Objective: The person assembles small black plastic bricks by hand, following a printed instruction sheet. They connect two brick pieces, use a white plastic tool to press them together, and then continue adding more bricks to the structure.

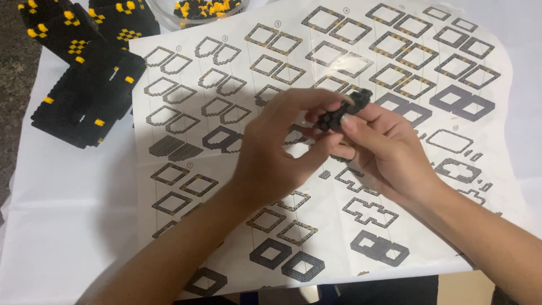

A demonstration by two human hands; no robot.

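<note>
Both my hands meet above the middle of a large paper instruction sheet (226,85) printed with block-building diagrams. My right hand (384,147) grips a small black assembly of tiny building blocks (344,110) between thumb and fingers. My left hand (276,147) pinches the same black piece from the left, its fingertips on the piece's near end. The lower part of the piece is hidden by my fingers.
Several built black block sections with yellow spots (90,96) lie at the top left on a white cloth (62,214). A clear bowl (169,17) of loose black and yellow blocks stands at the top edge. A dark surface (14,85) shows at the far left.
</note>
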